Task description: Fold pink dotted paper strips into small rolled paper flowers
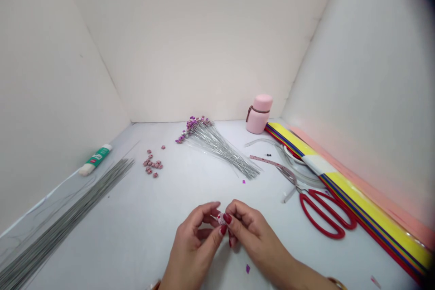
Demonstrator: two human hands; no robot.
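Close together near the front of the white table, my left hand (200,234) and my right hand (249,231) pinch a small folded piece of pale pink patterned paper (220,218) between their fingertips. My fingers cover much of it, so its full shape is hidden. Just below my right hand lies a purple paper scrap (248,268). Farther off, several small folded pink paper stars (154,164) are scattered at the left. A bundle of silver wire stems (220,145) with purple and pink tips rests beyond my hands.
Red-handled scissors (326,213) lie at the right beside a patterned paper strip (265,160) and clear tape strips. Long coloured paper sheets (367,195) line the right wall. A pink flask (259,114) stands behind. Grey wires (68,222) and a glue stick (96,160) lie left.
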